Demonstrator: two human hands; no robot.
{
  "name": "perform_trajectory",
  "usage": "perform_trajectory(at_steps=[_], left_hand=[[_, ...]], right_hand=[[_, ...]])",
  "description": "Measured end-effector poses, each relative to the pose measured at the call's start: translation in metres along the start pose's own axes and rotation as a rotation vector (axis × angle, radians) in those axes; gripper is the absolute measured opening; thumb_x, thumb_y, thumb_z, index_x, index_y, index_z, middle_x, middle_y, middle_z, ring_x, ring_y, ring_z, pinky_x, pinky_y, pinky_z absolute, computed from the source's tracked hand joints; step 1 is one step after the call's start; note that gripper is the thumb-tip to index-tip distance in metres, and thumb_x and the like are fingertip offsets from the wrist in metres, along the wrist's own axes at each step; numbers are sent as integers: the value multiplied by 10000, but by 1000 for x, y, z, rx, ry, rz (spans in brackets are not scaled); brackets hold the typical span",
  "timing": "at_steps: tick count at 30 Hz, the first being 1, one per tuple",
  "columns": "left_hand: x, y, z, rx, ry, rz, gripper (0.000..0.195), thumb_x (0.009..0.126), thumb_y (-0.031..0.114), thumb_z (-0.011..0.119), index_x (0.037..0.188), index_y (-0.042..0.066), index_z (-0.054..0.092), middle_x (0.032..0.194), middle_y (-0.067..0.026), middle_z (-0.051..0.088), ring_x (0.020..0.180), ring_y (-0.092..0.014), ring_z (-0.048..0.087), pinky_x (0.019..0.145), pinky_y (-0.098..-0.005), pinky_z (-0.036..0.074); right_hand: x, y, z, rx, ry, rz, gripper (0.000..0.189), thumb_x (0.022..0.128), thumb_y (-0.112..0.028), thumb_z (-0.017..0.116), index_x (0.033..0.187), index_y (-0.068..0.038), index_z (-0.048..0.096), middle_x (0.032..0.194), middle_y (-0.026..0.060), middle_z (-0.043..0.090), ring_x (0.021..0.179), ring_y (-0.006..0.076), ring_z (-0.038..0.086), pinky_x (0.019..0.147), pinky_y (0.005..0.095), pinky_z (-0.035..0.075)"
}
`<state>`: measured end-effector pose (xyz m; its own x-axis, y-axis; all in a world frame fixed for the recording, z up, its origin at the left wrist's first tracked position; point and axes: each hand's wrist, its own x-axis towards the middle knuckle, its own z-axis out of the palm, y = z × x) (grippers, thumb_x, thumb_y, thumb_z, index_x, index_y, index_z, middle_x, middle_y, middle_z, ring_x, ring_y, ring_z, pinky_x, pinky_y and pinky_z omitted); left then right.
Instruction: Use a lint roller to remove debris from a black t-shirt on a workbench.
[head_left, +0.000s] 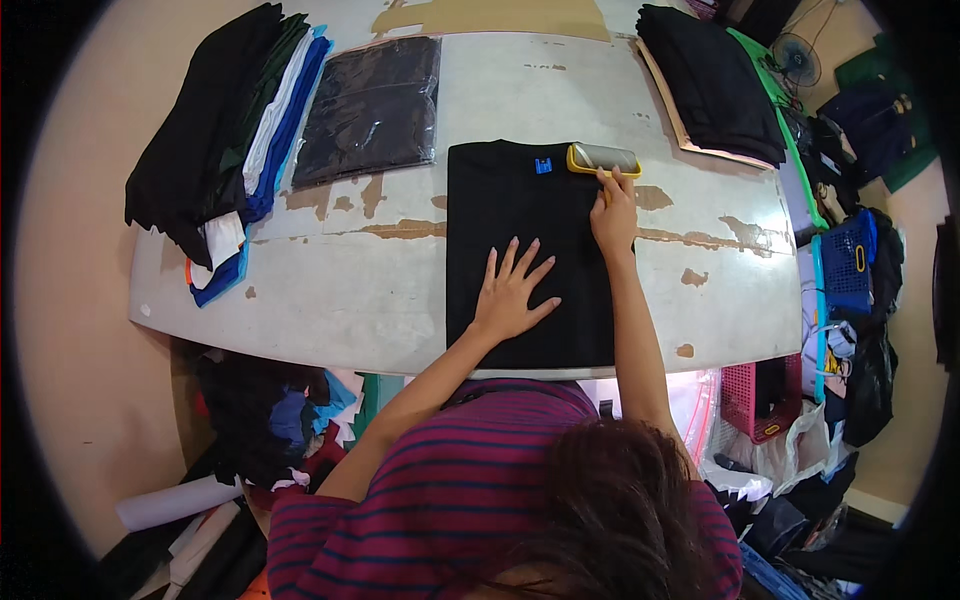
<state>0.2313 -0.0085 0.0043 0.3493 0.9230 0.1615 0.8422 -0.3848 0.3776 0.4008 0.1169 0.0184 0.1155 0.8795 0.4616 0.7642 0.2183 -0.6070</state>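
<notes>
A folded black garment (525, 210) with a small blue label (543, 166) near its upper edge lies flat at the table's front edge. My left hand (511, 292) rests palm down on the garment, fingers spread, holding nothing. My right hand (615, 217) grips the handle of a yellow lint roller (604, 160). The roller's grey cylinder lies across the garment's top right corner, to the right of the label, and partly extends past the garment's side.
Folded clothes (210, 112) in several colours are piled at the left. Beside them lies a dark garment in a clear plastic bag (367, 112). Black folded garments (709, 82) are stacked at the back right. The worn white table (375, 300) has peeled patches; baskets (761, 397) stand right.
</notes>
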Motion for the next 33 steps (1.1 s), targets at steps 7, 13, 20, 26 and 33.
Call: perform_trajectory(at_steps=[7,13,20,26,33], left_hand=[[-2,-1,-1,11,8,-8,604,798,531,489,1298,197,434,1414,-98,277,1321,-332,186,1057,-526,119],[-2,-3,6,1,66,26,609,794,527,493,1304,201,429,1413,-106,281,1315,-338,199,1056,-532,104],[-5,-9,0,-71,-5,48,565,811,438,517,1299,167,432,1416,-132,269,1321,-350,180,1053,-548,81],[-36,-21,-16,-59,-51,-15,538,832,397,502,1312,168,418,1430,-153,226,1320,-405,135,1031,-595,39],[-55,-27,-14,11,33,14,552,852,435,465,1340,193,375,1435,-145,218,1311,-424,142,1027,-596,45]], right_hand=[[-48,-10,-17,-36,-5,28,364,799,-8,500,1133,-144,557,1219,109,484,1062,304,520,826,356,466],[-124,-42,-59,-39,23,87,358,791,10,523,1110,-144,577,1208,92,499,1011,290,560,782,339,482],[-207,-78,-102,25,11,196,364,794,55,517,1108,-112,594,1223,140,486,1081,297,522,833,315,454],[-259,-98,-133,70,-10,281,367,785,57,523,1111,-93,599,1206,148,497,1030,284,550,789,303,480],[-254,-112,-123,112,-85,353,373,774,84,518,1103,-67,605,1187,173,496,1085,300,521,829,304,456]])
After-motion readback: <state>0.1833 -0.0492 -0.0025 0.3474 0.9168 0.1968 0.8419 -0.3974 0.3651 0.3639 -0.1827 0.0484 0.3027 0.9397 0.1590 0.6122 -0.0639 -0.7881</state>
